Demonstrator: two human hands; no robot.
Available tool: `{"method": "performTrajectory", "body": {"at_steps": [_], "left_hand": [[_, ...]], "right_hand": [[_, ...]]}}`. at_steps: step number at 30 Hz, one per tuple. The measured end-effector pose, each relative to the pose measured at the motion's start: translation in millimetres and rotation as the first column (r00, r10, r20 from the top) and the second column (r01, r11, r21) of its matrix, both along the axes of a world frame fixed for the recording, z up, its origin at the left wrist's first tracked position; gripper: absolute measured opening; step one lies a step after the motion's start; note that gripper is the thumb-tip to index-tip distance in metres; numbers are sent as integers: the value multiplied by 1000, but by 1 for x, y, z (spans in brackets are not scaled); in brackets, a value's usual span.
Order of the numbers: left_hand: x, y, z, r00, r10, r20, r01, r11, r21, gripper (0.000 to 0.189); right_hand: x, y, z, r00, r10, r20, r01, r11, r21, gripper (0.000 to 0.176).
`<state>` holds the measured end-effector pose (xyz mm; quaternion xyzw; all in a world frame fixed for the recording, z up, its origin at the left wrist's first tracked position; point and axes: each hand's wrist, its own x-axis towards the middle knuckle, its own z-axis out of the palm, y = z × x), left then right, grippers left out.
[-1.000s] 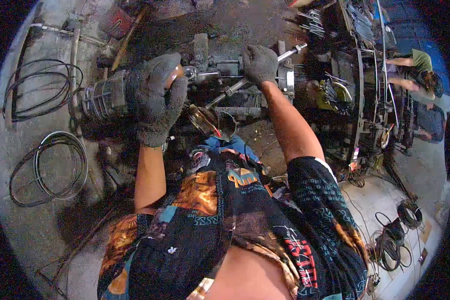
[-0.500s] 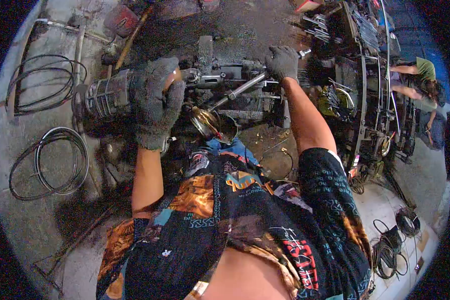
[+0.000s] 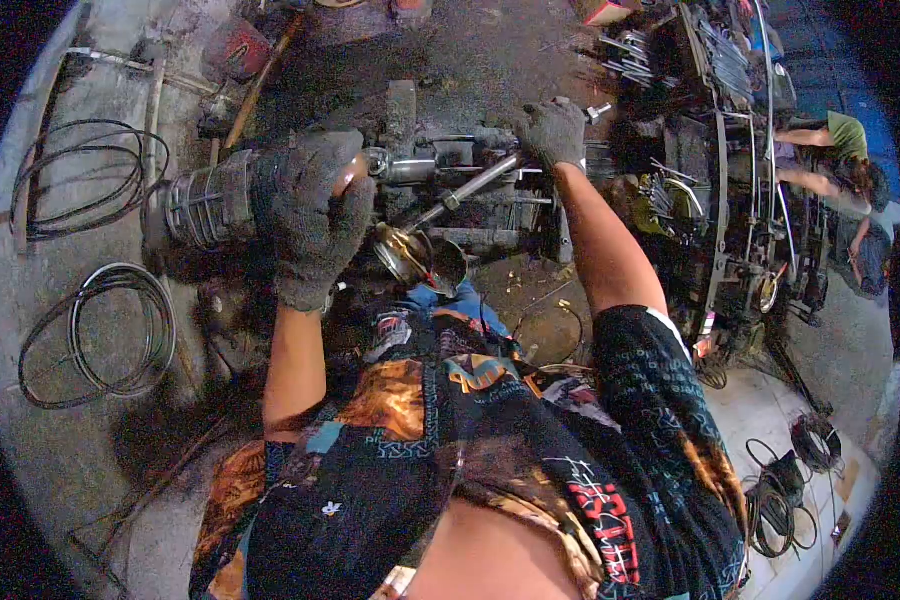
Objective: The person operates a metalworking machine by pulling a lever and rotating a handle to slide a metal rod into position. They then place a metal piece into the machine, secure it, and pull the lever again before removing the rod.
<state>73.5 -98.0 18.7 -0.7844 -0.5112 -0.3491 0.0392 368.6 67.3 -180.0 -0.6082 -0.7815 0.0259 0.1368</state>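
Your left hand [image 3: 310, 215], in a grey work glove, is closed tight around the near end of a caged cylinder [image 3: 202, 205]. The fingers wrap over the top, so no gap shows. The caged cylinder lies on its side, pointing left, with its right end up against the dark greasy machine [image 3: 440, 150] in the middle.

Your right hand [image 3: 553, 132], also gloved, is closed in a fist on the upper end of a metal bar [image 3: 465, 188]. The metal bar slants down and left from that fist across the machine front. Its lower end reaches a round metal cup [image 3: 425, 258] just below the machine, and I can't tell whether they're joined. The cup sits tilted, mouth towards you, between your two forearms.

The two hands are well apart, with the machine between them.

On the concrete floor at left there are two wire coils, one upper [image 3: 80, 180] and one lower [image 3: 95, 335]. A red object [image 3: 240, 45] sits at top left near a long rod. A cluttered rack of metal parts [image 3: 730, 70] stands to the right of the machine. More small wire bundles [image 3: 780, 490] lie at lower right. Another person [image 3: 842, 150] in a green top is bent over at far right, well away from your hands.
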Motion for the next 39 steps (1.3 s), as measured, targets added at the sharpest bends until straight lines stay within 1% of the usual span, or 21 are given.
{"method": "performTrajectory", "body": {"at_steps": [2,4,5,7,8,10,12,13,17,19,20,22,24,25,27,28,31,33,34,36,39], "left_hand": [[0,1,3,1000,-13,1,13,1000,11,36],[0,0,4,1000,-26,2,26,999,25,36],[0,-1,5,1000,-8,-28,8,1000,22,36],[-2,-1,1,999,12,-52,-10,1000,24,35],[-4,-2,-4,1000,8,-8,-8,1000,26,35],[-7,-2,-8,999,7,36,-8,999,37,34],[-6,-6,2,996,23,-90,-16,997,75,34],[-5,-7,5,996,24,-91,-17,997,73,34],[-3,-7,7,995,53,-79,-51,998,28,32],[-3,-7,6,996,50,-76,-47,998,34,31],[-3,-6,5,996,52,-70,-49,998,33,31],[-8,-5,-3,997,58,-60,-56,998,31,31],[-14,4,-17,998,-26,64,21,997,78,32],[-16,0,-21,998,-25,66,20,997,75,32],[-3,-5,1,992,56,-110,-46,995,85,34],[-1,-5,1,992,57,-111,-48,995,85,34],[-2,-4,-3,996,81,-41,-80,997,12,36],[-7,1,-9,999,-25,37,22,997,76,38],[-7,0,-10,999,-23,35,20,997,77,38],[-3,-5,-7,995,73,-74,-69,996,60,37],[-2,-8,-12,992,114,-55,-110,991,75,37]], "right_hand": [[-1,0,-2,1000,0,24,1,1000,-18,36],[1,2,-17,1000,11,-11,-9,991,133,36],[0,3,-14,1000,12,-10,-10,990,138,36],[-3,3,-9,1000,-17,-3,17,997,72,36],[-4,0,-8,1000,-15,0,15,997,71,36],[-6,-1,-7,995,-44,-87,53,993,102,34],[-8,-7,12,999,-14,-47,16,999,33,33],[-8,-8,20,1000,14,-7,-14,999,-32,32],[-5,-10,19,998,7,-59,-6,1000,17,32],[-6,-12,28,998,35,50,-32,998,-48,35],[-5,-10,23,998,36,51,-34,998,-47,35],[-1,-7,9,998,65,-3,-65,998,20,35],[-3,-9,14,999,51,-20,-50,998,35,34],[-3,-11,15,999,34,-38,-32,998,48,33],[1,-6,6,999,36,21,-37,998,55,33],[1,-4,1,996,39,77,-43,997,60,33],[1,-3,-4,998,43,45,-46,997,63,32],[-1,-6,3,997,33,65,-36,998,52,32],[-2,-7,6,996,25,83,-28,999,40,31],[-3,-13,17,998,22,54,-24,999,35,32],[-2,-13,16,999,15,28,-15,1000,8,34]]}}
